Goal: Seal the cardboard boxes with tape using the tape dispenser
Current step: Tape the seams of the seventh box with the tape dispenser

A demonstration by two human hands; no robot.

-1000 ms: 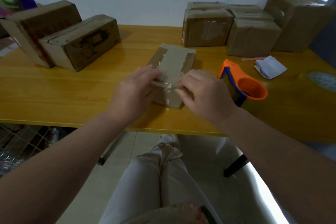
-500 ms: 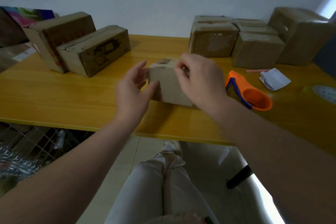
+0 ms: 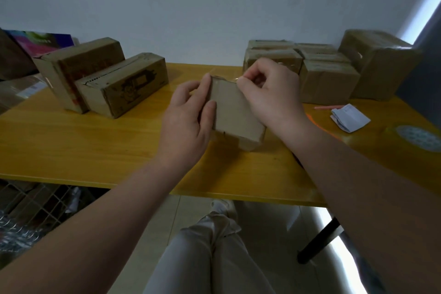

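1. Bench [image 3: 95,150]: yellow, with other boxes grouped far left and far right.
2. Small box [image 3: 233,112]: held off the bench at centre and tilted, its long axis running away from the person, near end lower.
3. Left hand [image 3: 188,121]: grip clamped on the box's left side, thumb on the facing panel.
4. Right hand [image 3: 272,95]: grip pinched at the box's far top edge; tape or card, cannot tell.
5. Tape dispenser [image 3: 317,124]: only an orange sliver shows behind the right wrist. The right hand is nearer.
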